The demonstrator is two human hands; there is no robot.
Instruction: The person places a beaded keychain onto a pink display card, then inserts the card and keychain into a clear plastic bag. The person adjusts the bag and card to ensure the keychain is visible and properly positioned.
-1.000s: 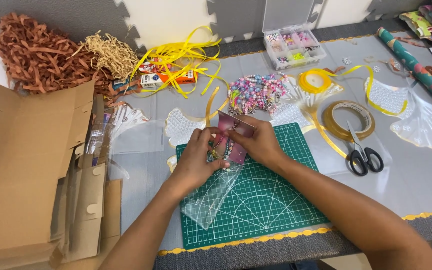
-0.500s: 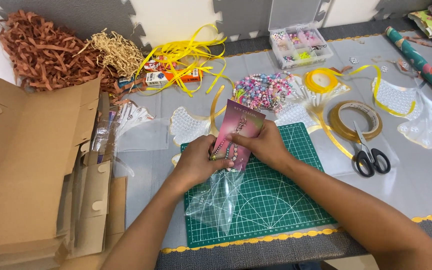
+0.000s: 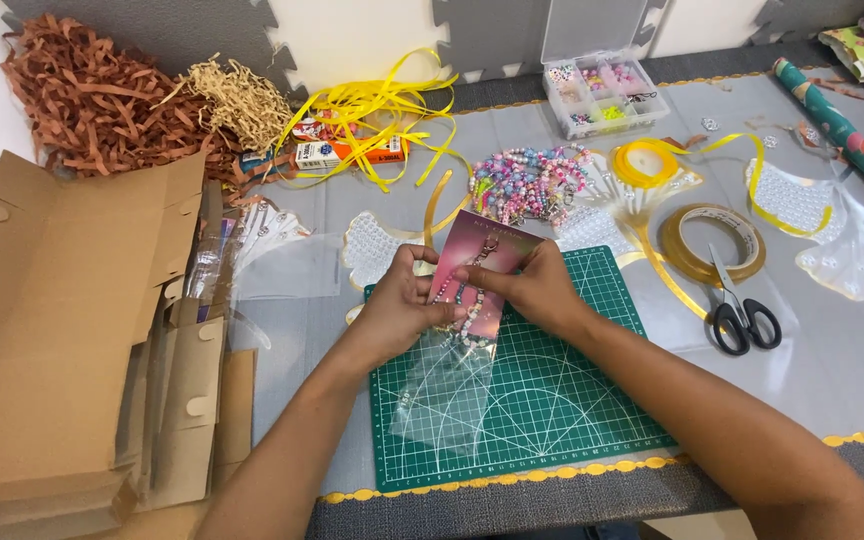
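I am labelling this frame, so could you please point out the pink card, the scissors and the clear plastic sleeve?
pink card (image 3: 485,262), head view, on its upper middle, above the fingers.
scissors (image 3: 744,322), head view, on the black handles.
clear plastic sleeve (image 3: 442,395), head view, on its middle, over the green cutting mat.

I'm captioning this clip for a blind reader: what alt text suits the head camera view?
Two hands, left hand and right hand, hold a pink card strung with beads at the mouth of a clear plastic sleeve over a green cutting mat. Scissors, tape roll and flat cardboard boxes lie around.
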